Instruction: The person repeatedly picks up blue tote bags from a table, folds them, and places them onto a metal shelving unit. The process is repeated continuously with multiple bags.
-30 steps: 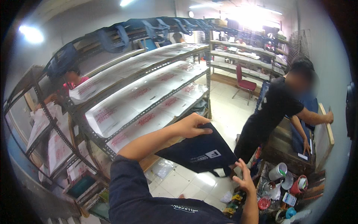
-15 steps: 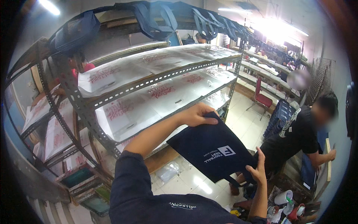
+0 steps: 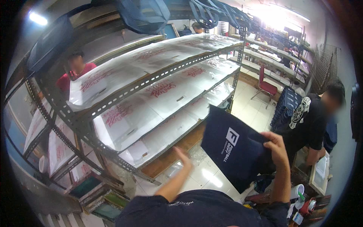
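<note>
A flat navy tote bag (image 3: 236, 147) with a white square logo and white lettering is held tilted in front of me. My right hand (image 3: 276, 145) grips its right edge, thumb and fingers closed on the fabric. To the left of the bag, apart from it, is my left hand (image 3: 183, 160), open with its fingers stretched out and holding nothing. The bag's far corner stands up near the rack, while its lower corner points down over the tiled floor.
A metal rack (image 3: 151, 81) holds clear sheets with red lettering; navy bags (image 3: 145, 15) hang above. At right, a co-worker (image 3: 314, 109) in black leans over a frame (image 3: 320, 172), near stacked navy bags (image 3: 286, 106). Another person (image 3: 77, 70) is behind the rack; a red chair (image 3: 264, 85) stands beyond.
My left hand has let go of the bag and dropped down and left. The bag has turned, with its printed lettering now steeper. My right hand has risen with it.
</note>
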A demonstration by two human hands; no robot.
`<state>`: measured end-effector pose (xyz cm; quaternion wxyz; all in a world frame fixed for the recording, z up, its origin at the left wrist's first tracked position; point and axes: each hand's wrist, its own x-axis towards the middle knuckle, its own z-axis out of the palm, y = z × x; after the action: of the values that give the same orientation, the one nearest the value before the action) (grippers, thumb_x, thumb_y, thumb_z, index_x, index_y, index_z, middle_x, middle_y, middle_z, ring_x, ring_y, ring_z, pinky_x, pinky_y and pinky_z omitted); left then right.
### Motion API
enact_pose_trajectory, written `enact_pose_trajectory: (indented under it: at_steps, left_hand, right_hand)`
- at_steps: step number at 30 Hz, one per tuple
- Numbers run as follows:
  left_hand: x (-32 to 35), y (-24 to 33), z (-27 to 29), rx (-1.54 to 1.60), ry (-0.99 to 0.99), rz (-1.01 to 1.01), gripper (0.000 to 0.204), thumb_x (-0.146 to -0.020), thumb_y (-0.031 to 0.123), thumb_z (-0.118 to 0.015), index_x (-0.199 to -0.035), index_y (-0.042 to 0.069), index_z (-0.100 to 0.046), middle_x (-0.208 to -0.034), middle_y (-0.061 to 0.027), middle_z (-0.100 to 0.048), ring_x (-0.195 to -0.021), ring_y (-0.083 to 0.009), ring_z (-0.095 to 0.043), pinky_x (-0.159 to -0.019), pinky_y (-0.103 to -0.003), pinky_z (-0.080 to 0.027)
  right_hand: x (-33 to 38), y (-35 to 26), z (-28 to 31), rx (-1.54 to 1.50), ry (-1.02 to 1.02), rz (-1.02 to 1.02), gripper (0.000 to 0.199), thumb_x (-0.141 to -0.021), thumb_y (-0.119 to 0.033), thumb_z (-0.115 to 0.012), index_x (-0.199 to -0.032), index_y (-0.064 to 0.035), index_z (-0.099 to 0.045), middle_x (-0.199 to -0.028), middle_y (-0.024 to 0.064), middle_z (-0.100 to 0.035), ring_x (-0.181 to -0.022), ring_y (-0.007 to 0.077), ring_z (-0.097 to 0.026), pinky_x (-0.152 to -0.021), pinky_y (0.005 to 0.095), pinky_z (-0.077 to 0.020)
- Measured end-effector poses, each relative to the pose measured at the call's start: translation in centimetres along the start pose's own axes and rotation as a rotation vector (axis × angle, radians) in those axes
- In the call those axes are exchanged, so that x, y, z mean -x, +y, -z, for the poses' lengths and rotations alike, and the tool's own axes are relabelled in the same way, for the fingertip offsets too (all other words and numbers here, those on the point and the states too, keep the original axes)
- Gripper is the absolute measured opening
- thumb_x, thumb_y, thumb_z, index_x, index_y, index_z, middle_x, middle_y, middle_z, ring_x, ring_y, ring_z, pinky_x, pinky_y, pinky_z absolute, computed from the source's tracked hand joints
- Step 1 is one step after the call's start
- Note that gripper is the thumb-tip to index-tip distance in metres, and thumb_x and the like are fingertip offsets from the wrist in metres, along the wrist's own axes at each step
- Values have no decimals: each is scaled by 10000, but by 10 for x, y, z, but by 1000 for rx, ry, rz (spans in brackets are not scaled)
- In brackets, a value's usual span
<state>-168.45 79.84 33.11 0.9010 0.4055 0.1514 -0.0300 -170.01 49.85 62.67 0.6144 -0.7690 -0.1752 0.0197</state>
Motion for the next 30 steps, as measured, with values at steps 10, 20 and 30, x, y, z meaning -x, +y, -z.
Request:
enact_pose_trajectory:
  at_steps: [10,20,30]
  left_hand:
    - [85,48,-191,226,-1001,97,799,-820,471,-483,-1437,71,-171,-1456,-160,-272,-1297,-305,-354,-1079,-451,-270]
    - [159,289,-346,-594,-1025,-979,786,-631,-22,-537,-1339,-12,-194,-1078,-164,-460,-735,-200,-558,-560,-260,-468]
    - [284,468,-354,-463,-397,-1533,314,-763,33,-591,-1052,-12,-477,-974,-118,-550,-834,-172,-575,-691,-235,-489]
  right_hand:
    - [22,-119,38,227,323,315,525,-632,-62,-484,-1134,73,-559,-1100,141,-598,-1028,212,-561,-952,297,-382]
    - [29,-107,106,-17,748,657,536,-842,-151,-506,-1342,8,-399,-1331,146,-463,-1243,254,-428,-1064,401,-322]
    - [-138,-243,49,605,509,1317,391,-886,-228,-589,-1223,-39,-526,-1020,92,-569,-898,131,-559,-751,200,-453]
